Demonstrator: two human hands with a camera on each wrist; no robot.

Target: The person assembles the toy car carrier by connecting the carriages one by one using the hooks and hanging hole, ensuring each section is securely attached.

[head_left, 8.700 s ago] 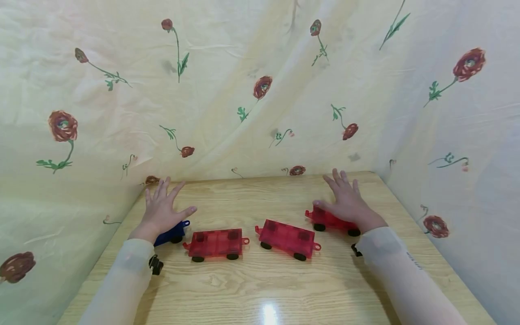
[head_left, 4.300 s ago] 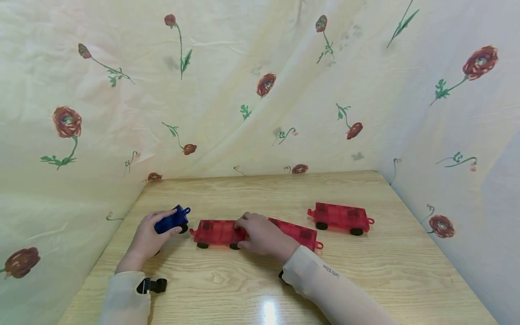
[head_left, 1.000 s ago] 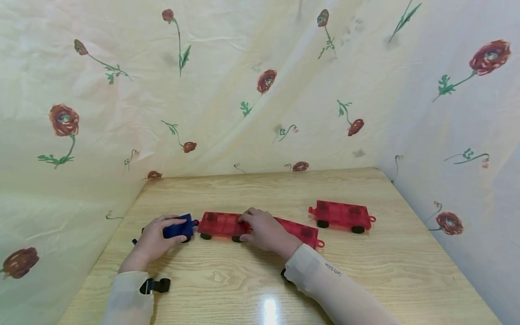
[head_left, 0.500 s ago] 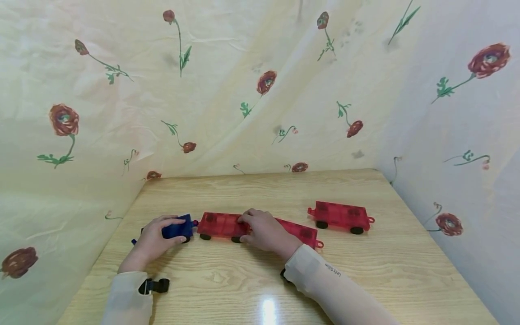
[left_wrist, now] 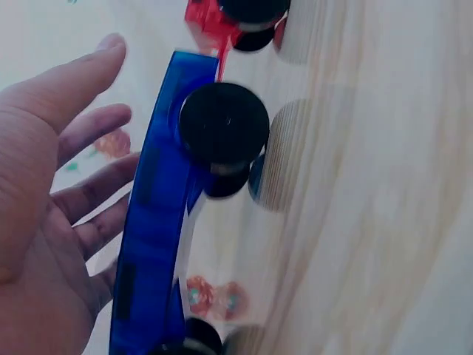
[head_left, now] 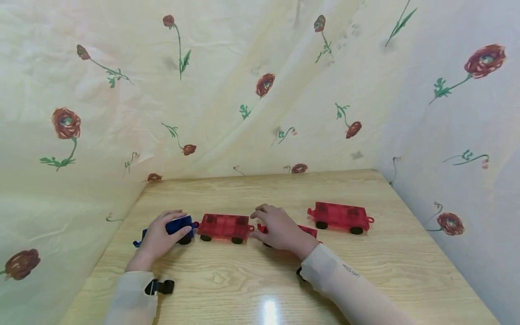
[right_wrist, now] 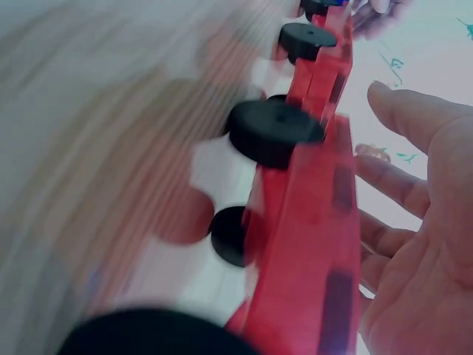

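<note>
Over the blue toy train car (head_left: 174, 225), my left hand (head_left: 160, 237) hovers with relaxed fingers; the left wrist view shows the thumb apart from the blue side. The blue car's right end meets the hook of a red train car (head_left: 224, 226), and their couplings overlap. My right hand (head_left: 280, 229) is spread above a second red car (head_left: 307, 231) and hides much of it. In the right wrist view thumb and fingers stand off that red car (right_wrist: 310, 237). Its left hook lies close to the first red car's ring, near my fingertips.
A third red car (head_left: 342, 215) stands alone to the right, farther back. All the cars are on a wood-grain table (head_left: 219, 289). Flowered cloth (head_left: 227, 90) rises behind the table and along both sides.
The blue car and first red car, apart earlier, now meet end to end. In the last half second my right hand has released the first red car and moved right; my left fingers have loosened.
</note>
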